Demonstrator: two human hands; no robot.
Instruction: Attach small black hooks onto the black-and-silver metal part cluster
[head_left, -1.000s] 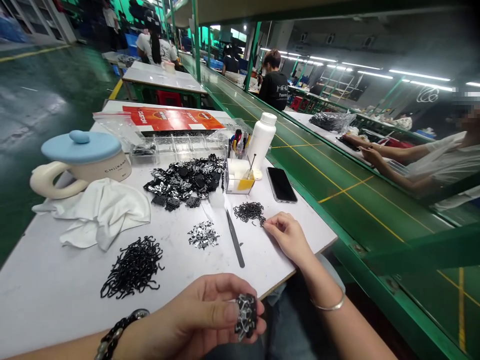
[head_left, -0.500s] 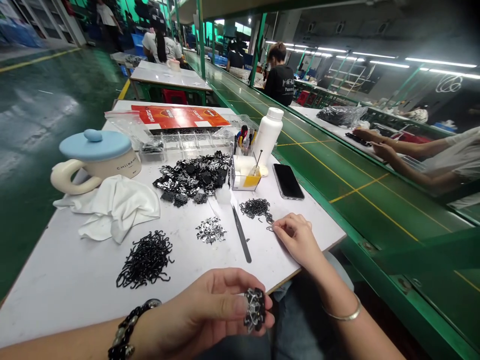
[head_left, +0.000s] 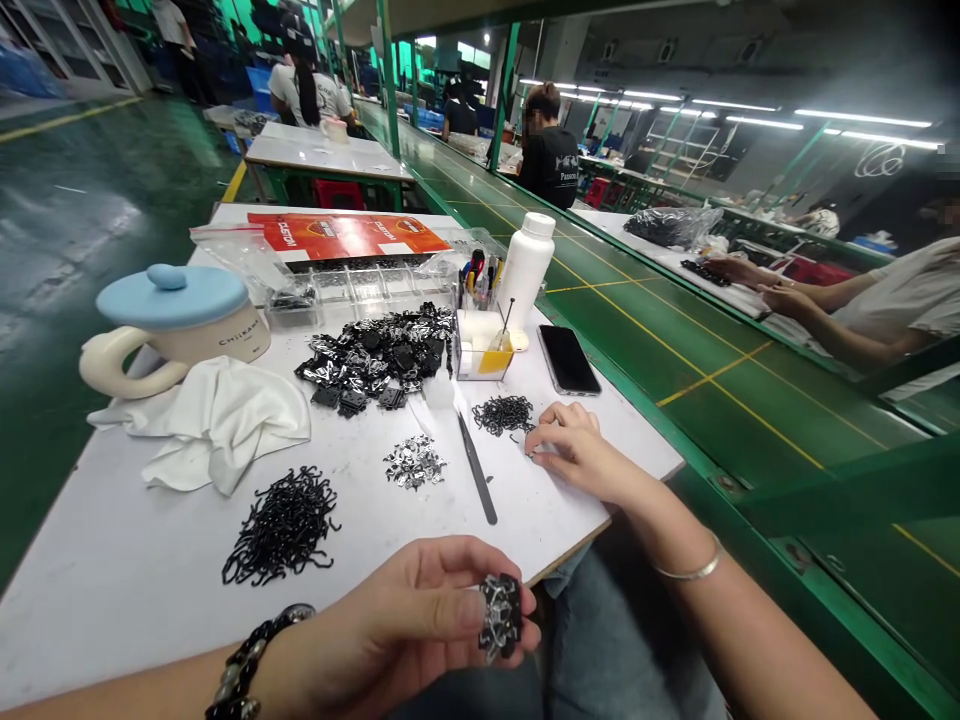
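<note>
My left hand (head_left: 420, 610) holds a small black part with silvery metal pieces (head_left: 500, 617) between thumb and fingers, above the near table edge. My right hand (head_left: 574, 450) is lowered to the tabletop, thumb and forefinger closing on a small black hook-shaped piece (head_left: 530, 455), mostly hidden by the fingertips. Just beyond those fingers is a pile of small black hooks (head_left: 502, 414). Dark tweezers (head_left: 477, 470) lie between the hands and a scatter of small silvery pieces (head_left: 415, 462). Longer black curved pieces (head_left: 282, 525) are heaped on the left.
A large pile of black parts (head_left: 375, 355) lies mid-table, with a clear holder (head_left: 484, 362) and white bottle (head_left: 529, 262) beside it. A phone (head_left: 568, 360) lies at right. A lidded mug (head_left: 180, 320) and white cloth (head_left: 225, 425) sit left. A green conveyor (head_left: 637, 330) runs alongside; a co-worker's hands (head_left: 757, 285) are across it.
My right fingers have shifted slightly and curled over the small hook by the pile. My left hand keeps its hold on the black part. The whole view has moved a little.
</note>
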